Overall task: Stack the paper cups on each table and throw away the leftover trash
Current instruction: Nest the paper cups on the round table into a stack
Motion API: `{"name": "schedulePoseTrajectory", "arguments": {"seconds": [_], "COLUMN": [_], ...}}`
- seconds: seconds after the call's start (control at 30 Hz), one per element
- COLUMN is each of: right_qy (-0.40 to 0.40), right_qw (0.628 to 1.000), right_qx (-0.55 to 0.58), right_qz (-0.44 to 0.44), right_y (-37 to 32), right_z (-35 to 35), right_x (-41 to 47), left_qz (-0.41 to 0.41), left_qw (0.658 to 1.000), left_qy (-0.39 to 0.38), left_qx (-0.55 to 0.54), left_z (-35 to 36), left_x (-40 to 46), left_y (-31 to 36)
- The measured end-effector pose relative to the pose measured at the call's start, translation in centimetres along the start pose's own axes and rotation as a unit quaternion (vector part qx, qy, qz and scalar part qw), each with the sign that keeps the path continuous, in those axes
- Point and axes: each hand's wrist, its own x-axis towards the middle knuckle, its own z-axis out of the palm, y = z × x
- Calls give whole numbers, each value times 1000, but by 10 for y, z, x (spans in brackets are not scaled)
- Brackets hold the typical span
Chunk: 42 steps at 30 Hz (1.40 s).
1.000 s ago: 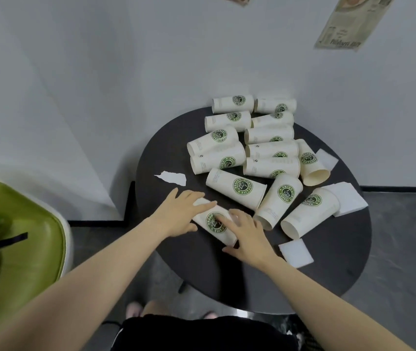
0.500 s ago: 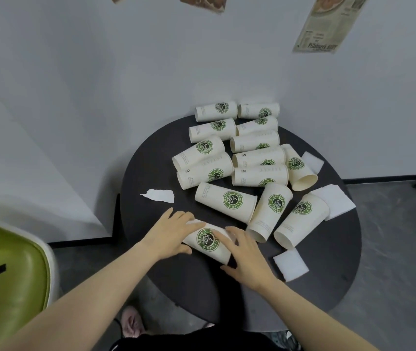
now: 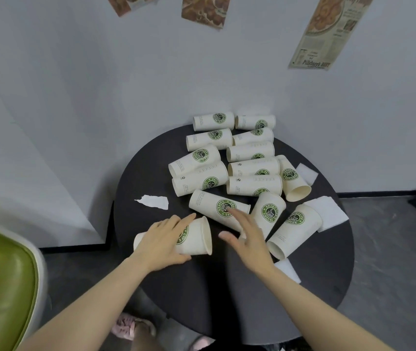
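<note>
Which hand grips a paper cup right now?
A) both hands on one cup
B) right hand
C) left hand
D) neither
C: the left hand is curled round the paper cup lying on its side near the table edge, while the right hand hovers open above the next cup with fingers spread, holding nothing.

White green-logo paper cups [image 3: 251,168] lie toppled on the table [image 3: 227,295].
</note>
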Motion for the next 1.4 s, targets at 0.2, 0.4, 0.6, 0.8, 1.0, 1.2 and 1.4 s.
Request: {"name": "schedulePoseTrajectory", "arguments": {"seconds": [0.2, 0.4, 0.6, 0.8, 1.0, 1.2, 1.4], "right_qy": [51, 45, 64, 117, 154, 202, 219], "right_qw": [985, 976, 972, 961, 953, 956, 943], "right_qx": [-70, -36, -13, 94, 175, 188, 240], "right_qz": [150, 208, 224, 232, 193, 97, 68], "right_y": [15, 24, 24, 19, 1, -10, -13], "right_z": [-16, -12, -7, 0, -3, -32, -57], "right_x": [20, 32, 45, 49, 47, 46, 48], "left_qz": [-28, -4, 4, -1, -8, -5, 8], "left_qw": [1000, 1000, 1000, 999, 998, 998, 999], "left_qy": [1, -16, -24, -34, -46, -35, -30], "left_qx": [1, 4, -12, -32, -41, -42, -27], "left_z": [-14, -20, -30, -36, -36, -38, -44], "left_x": [0, 4, 11, 13, 16, 16, 24], "left_y": [-14, -13, -13, -14, -13, -8, 2]}}
